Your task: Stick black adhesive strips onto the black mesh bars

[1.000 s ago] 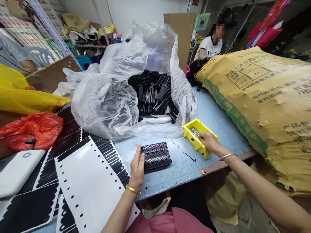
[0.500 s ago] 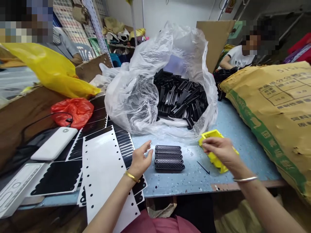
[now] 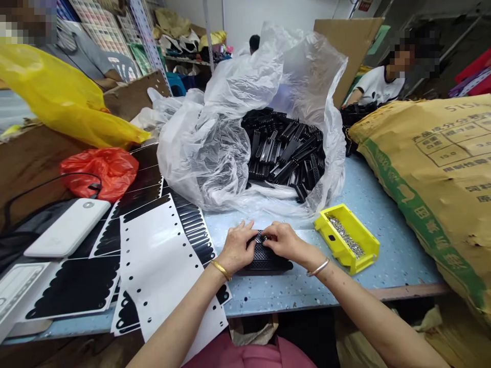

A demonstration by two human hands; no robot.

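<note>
Strips of black mesh plastic (image 3: 264,265) sit stacked on the blue worktop (image 3: 399,266), left hand (image 3: 236,249) and right hand (image 3: 286,241) curled narrow over them and meeting on top, yellow bin (image 3: 343,254) of steel bits (image 3: 345,236) just right.

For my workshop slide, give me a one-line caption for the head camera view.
Left hand and right hand hold black perforated strips beside a yellow bin of metal pieces.
</note>
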